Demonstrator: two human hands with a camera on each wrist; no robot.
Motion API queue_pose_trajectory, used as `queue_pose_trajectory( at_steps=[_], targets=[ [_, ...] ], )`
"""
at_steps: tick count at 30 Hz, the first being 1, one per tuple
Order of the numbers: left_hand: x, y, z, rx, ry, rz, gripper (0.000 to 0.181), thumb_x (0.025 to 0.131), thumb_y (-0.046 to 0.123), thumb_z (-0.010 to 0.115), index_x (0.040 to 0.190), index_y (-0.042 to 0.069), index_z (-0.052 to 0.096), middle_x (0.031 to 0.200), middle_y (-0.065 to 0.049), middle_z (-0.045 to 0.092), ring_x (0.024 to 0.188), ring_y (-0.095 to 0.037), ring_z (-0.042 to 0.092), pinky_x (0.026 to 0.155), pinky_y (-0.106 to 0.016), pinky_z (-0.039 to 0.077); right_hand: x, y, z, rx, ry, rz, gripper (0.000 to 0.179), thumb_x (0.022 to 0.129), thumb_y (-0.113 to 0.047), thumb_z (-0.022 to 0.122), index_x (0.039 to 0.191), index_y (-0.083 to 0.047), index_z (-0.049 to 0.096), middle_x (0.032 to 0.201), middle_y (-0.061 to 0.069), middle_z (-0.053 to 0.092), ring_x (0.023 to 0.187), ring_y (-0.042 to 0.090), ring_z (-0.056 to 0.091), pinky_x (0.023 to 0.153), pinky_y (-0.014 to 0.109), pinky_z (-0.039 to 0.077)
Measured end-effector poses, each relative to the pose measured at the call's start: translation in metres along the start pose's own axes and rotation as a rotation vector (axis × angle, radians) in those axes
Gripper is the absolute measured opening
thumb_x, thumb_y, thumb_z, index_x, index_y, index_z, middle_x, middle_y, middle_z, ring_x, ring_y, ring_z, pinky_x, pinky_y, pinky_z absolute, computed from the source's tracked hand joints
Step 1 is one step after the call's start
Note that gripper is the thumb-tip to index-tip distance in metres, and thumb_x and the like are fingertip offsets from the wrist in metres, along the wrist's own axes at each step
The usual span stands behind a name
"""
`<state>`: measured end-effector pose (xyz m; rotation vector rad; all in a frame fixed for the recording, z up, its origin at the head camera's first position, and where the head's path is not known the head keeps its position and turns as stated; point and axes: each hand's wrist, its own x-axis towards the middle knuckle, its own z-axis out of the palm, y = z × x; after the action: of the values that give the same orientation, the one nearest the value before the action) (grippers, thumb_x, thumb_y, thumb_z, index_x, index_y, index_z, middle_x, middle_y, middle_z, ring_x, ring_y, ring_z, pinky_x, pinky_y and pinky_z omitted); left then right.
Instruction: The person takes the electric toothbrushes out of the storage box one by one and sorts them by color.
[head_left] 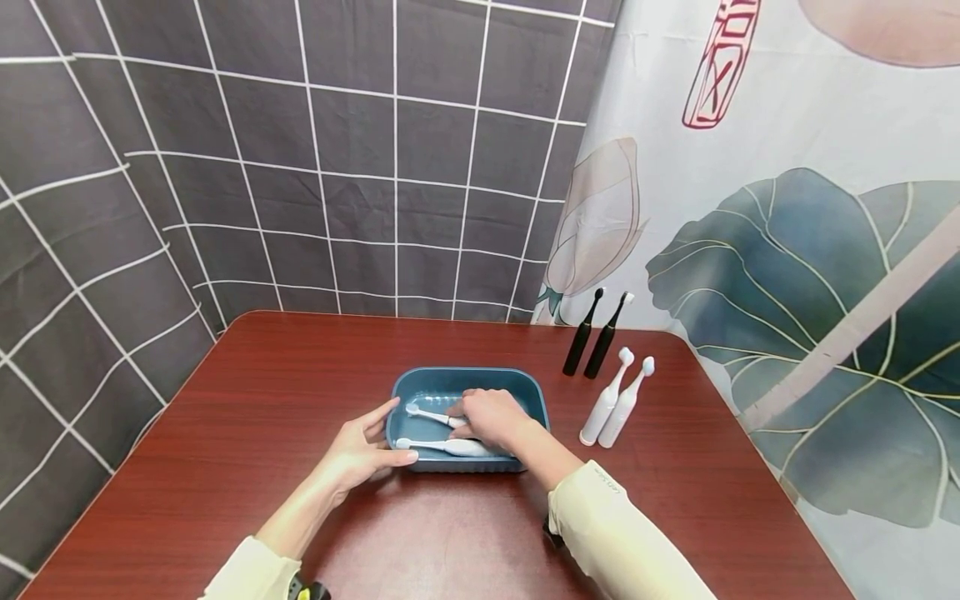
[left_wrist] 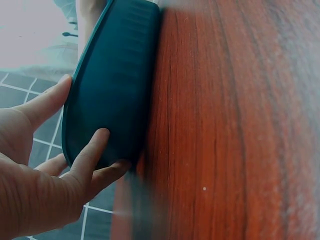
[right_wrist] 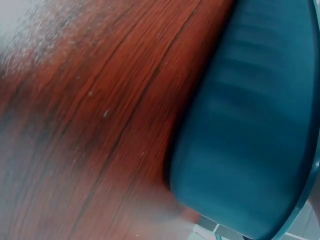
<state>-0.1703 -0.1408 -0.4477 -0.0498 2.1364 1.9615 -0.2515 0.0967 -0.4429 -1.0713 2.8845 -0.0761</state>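
Observation:
A blue plastic storage bin point(head_left: 468, 463) stands on the table with white electric toothbrushes inside. My left hand point(head_left: 360, 450) holds its left end, thumb at the front rim and fingers spread round the end wall. The left wrist view shows those fingertips against the bin's wall point(left_wrist: 112, 75). My right hand point(head_left: 495, 417) reaches down into the bin and pinches the handle of the rear toothbrush point(head_left: 435, 415). Another toothbrush point(head_left: 450, 447) lies along the front wall, heads of both pointing left. In the right wrist view the bin's side point(right_wrist: 245, 135) hides the fingers.
To the right of the bin, two white electric toothbrushes point(head_left: 619, 408) lie side by side on the red-brown wooden table point(head_left: 300, 375). Behind them are two black toothbrushes point(head_left: 588, 333). A dark gridded cloth point(head_left: 352, 167) and a flower-printed curtain point(head_left: 750, 250) hang beyond the table.

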Motion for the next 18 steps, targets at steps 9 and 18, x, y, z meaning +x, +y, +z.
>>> queue_pose_trajectory(
  at_steps=[9, 18],
  targets=[
    [0.0, 0.0, 0.0, 0.004, 0.008, -0.007, 0.094, 0.073, 0.008, 0.09, 0.154, 0.016, 0.042, 0.144, -0.028, 0.049, 0.123, -0.037, 0.058, 0.08, -0.044, 0.056, -0.001, 0.0, 0.0, -0.018, 0.014, -0.017, 0.032, 0.094, -0.041, 0.07, 0.123, -0.027, 0.074, 0.105, -0.004, 0.071, 0.095, 0.015, 0.065, 0.075, 0.036, 0.053],
    [0.001, 0.0, 0.0, 0.002, 0.008, 0.001, 0.094, 0.074, 0.007, 0.09, 0.154, 0.016, 0.043, 0.143, -0.028, 0.051, 0.12, -0.036, 0.061, 0.079, -0.04, 0.057, -0.012, 0.006, -0.009, 0.091, 0.093, -0.017, 0.036, 0.096, -0.04, 0.068, 0.129, -0.026, 0.071, 0.098, -0.004, 0.068, 0.085, 0.013, 0.061, 0.069, 0.032, 0.05]
  ],
)
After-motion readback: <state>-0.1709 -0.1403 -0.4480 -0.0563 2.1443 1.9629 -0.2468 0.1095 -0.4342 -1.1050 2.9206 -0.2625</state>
